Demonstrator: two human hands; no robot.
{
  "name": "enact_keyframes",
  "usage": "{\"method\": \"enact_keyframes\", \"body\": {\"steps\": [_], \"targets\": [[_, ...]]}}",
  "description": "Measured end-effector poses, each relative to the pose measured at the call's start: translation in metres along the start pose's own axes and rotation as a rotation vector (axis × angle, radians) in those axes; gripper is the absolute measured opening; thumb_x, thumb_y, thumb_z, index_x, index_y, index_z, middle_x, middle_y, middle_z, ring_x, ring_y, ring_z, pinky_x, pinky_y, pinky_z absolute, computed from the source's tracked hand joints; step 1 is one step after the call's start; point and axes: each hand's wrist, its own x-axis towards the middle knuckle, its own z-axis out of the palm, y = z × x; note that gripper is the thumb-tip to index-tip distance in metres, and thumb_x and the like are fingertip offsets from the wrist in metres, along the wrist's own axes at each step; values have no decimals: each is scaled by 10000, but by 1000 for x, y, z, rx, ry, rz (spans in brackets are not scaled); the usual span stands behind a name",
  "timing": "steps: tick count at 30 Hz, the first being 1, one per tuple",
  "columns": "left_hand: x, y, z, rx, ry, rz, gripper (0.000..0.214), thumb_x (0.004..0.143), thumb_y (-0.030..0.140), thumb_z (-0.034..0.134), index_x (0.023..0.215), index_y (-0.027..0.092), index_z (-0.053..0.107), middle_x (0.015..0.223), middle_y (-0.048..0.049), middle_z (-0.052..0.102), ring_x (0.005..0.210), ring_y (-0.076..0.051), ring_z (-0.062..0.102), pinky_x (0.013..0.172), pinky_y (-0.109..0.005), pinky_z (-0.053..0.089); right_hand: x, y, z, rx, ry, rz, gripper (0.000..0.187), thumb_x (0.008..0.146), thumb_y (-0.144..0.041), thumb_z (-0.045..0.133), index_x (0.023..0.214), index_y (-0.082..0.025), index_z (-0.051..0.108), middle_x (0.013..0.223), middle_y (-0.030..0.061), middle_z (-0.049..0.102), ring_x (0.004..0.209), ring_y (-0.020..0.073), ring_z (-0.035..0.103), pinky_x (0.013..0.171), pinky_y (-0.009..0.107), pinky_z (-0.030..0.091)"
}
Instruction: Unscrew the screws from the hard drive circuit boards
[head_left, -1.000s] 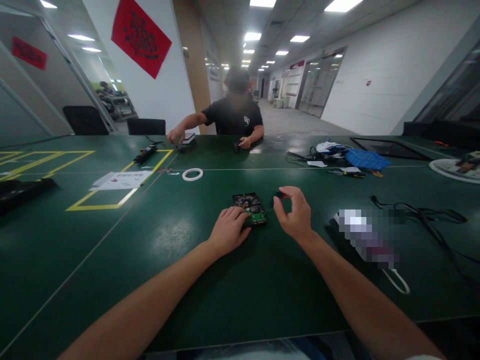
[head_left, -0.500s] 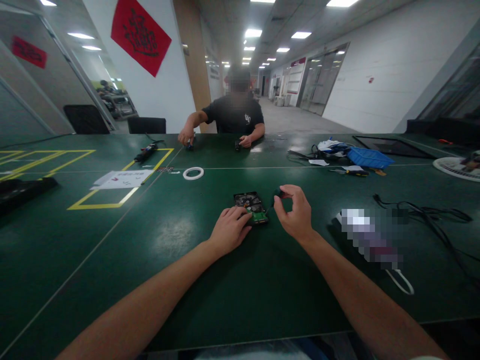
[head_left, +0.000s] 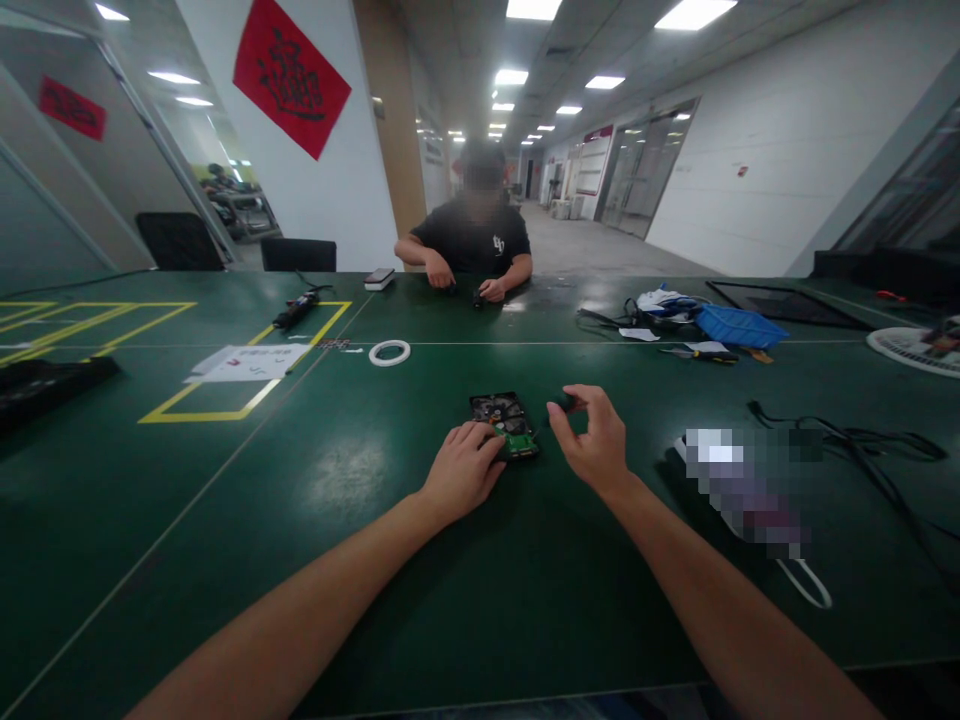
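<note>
A hard drive (head_left: pixel 498 408) lies on the green table in front of me, its underside up, with a green circuit board at the near end. Fingers of my left hand (head_left: pixel 466 465) rest over its left side and onto the board, the thumb along the near edge, gripping it against the table. Just right of the drive, my right hand (head_left: pixel 596 440) pinches a small dark screwdriver (head_left: pixel 564 403) between thumb and forefinger. Its tip is too faint to make out, and the hand stands apart from the drive.
Across the table (head_left: pixel 360 560) a person (head_left: pixel 476 235) handles small dark objects. A white ring (head_left: pixel 389 353), papers (head_left: pixel 251 363) and a dark box (head_left: pixel 379 279) lie left. To the right are a blurred-out object (head_left: pixel 742 490), black cables (head_left: pixel 847 430), a blue basket (head_left: pixel 739 326) and a yellow-black tool (head_left: pixel 712 356).
My right hand with the screwdriver has shifted slightly; the left stays on the hard drive. Opposite, the person's arm has drawn back from the box on the table. The view has tilted slightly up.
</note>
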Motion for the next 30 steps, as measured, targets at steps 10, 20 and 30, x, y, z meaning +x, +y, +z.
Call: {"method": "enact_keyframes", "body": {"steps": [10,20,30], "targets": [[0,-1,0,-10,-5,9,346,940,278,612,1283,237,617,1231,-111,595,1149,-309,532,950,-488,473,1,1,7,86,46,-28,313,926,-289,685,1208,-260,552,1150,81,688,949,216,712,839,420,620],[-1,-2,2,-9,7,15,346,944,283,609,1286,231,612,1241,-109,593,1167,-307,526,969,-481,466,3,-1,7,79,58,-80,277,928,-252,652,1166,-263,511,1199,88,665,1118,246,665,938,475,580],[-1,-1,1,2,7,13,339,936,277,614,1272,227,618,1232,-113,594,1158,-312,530,952,-482,475,-2,-2,11,182,29,96,349,912,-332,684,1206,-246,516,1153,93,660,921,213,696,801,391,609]]}}
